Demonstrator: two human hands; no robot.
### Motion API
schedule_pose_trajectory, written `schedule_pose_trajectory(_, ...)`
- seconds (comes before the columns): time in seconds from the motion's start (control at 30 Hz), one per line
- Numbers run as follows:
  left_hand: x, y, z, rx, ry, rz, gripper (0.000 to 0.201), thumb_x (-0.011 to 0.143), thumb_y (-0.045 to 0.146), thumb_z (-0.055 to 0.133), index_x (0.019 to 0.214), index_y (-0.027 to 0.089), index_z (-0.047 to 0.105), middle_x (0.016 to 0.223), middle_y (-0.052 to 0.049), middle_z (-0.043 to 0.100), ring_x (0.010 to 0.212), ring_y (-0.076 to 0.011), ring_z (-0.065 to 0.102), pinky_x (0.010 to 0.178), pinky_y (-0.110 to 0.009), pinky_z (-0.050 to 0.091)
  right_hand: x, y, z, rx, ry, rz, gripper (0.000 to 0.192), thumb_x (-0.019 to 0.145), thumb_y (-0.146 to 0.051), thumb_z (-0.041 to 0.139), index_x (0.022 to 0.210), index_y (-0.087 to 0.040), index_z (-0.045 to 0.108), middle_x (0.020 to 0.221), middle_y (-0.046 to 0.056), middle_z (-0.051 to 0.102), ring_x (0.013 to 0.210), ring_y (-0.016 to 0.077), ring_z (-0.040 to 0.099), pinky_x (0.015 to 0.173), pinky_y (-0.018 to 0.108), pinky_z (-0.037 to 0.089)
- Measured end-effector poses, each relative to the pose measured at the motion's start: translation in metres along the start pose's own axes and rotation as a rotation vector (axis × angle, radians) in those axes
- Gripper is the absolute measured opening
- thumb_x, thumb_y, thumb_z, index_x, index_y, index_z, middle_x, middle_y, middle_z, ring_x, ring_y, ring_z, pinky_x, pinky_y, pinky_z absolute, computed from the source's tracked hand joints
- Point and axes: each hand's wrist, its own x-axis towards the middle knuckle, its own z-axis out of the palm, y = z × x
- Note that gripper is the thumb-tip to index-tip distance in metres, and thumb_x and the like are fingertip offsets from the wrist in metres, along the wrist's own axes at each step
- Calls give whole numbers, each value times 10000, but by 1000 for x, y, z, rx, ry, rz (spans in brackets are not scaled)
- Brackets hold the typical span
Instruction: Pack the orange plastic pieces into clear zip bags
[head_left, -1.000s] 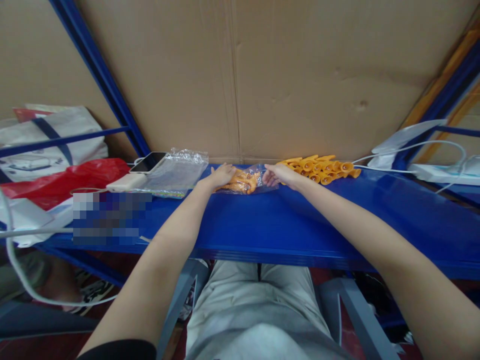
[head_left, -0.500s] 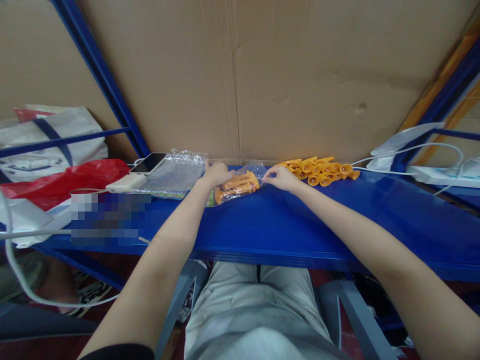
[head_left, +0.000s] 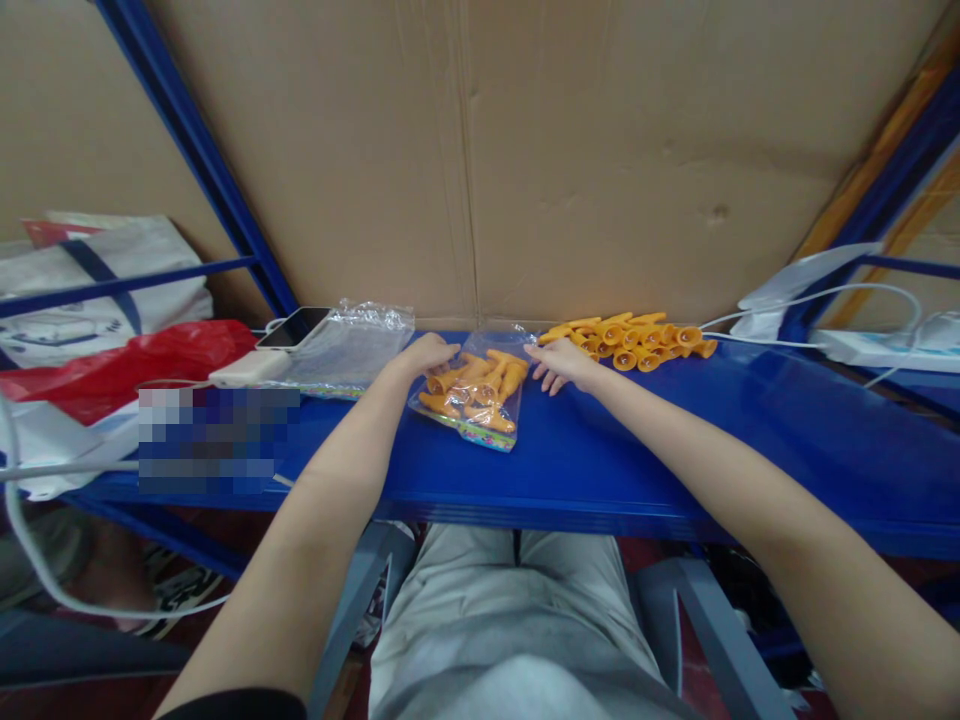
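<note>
- Clear plastic bag of orange, horn-shaped pieces: lay on the blue tabletop between the hands, long axis roughly near to far.
- Right hand: stood at the bag's right edge, fingers parted; any hold was unclear.
- Left hand: met the bag's left edge, equally near; whether it pinched could not be told.
- Heaped orange horns: lay right of the bag.

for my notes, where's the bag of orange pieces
Head view, near centre: the bag is between the left hand and right hand, left of the orange pile.
</note>
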Motion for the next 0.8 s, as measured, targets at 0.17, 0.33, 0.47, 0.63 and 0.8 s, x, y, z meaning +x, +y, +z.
schedule_pose_trajectory(0.17,-10,7,2,-218,-101,27,230,889,350,575,888,167,714,993,-108,761,750,-195,689,646,-284,523,2,3,2,144,-5,56,181,979,-289,529,842,-171,534,576,-10,595,357,80,469,349,200,386)
schedule_pose_trajectory(0.33,-15,11,-1,-382,-145,-40,210,924,318,570,874,154,691,963,-97,747,634,-125,631,582,-242,482,1,2,5,218,48,49,195,937,-110,504,754,-173,525,546,-40,542,353,64,460,354,180,357)
schedule_pose_trajectory(0.47,-13,9,2,-376,-136,-8,167,878,265,630,767,157,693,841,-69,746,627,-110,617,553,-215,455,1,2,7,279,86,27,193,877,-53,521,726,-170,547,535,-39,542,378,73,477,376,189,384)
schedule_pose_trajectory(0.63,-7,2,4,-433,-147,13,94,809,183,666,718,161,658,780,-72,752,777,-165,710,716,-258,554,6,4,5,401,97,65,226,850,-59,498,653,-165,533,518,-18,554,423,86,490,439,207,440)
schedule_pose_trajectory(0.8,-7,-4,2,-509,-237,26,89,819,182,672,741,172,630,814,-88,766,873,-200,740,867,-332,582,11,7,4,481,72,57,271,814,-14,466,601,-175,509,494,-4,558,477,97,534,587,216,509)
